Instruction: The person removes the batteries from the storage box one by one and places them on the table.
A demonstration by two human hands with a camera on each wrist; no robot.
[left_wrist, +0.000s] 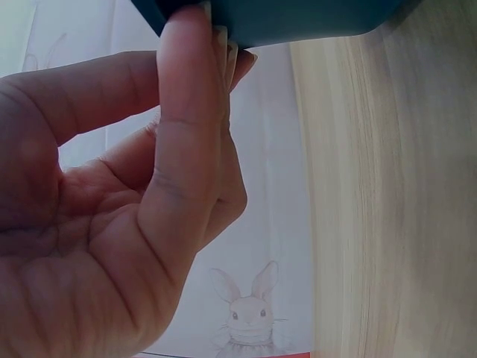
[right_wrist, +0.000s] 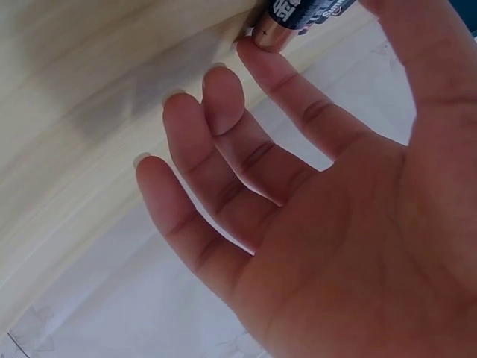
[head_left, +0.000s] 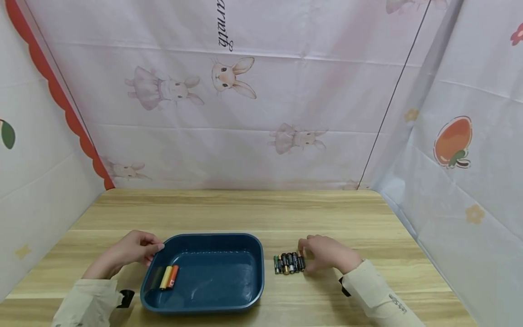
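My left hand (head_left: 136,249) pinches the left rim of a dark blue tray (head_left: 204,306) between thumb and fingers; the left wrist view shows the fingertips at the edge of the tray (left_wrist: 298,22). Inside the tray, a yellow battery (head_left: 165,277) and an orange battery (head_left: 173,276) lie side by side near the left wall. To the right of the tray is a row of several batteries (head_left: 291,263), mostly dark. My right hand (head_left: 327,254) holds the end battery (right_wrist: 277,33) of that row, index fingertip against its copper end, other fingers loosely bent. The thumb tip is out of the right wrist view.
A light wooden table (head_left: 245,209) carries the tray and batteries. Behind it hangs a pale cloth (head_left: 245,159) printed with rabbits, and similar cloth walls (head_left: 441,190) close off both sides.
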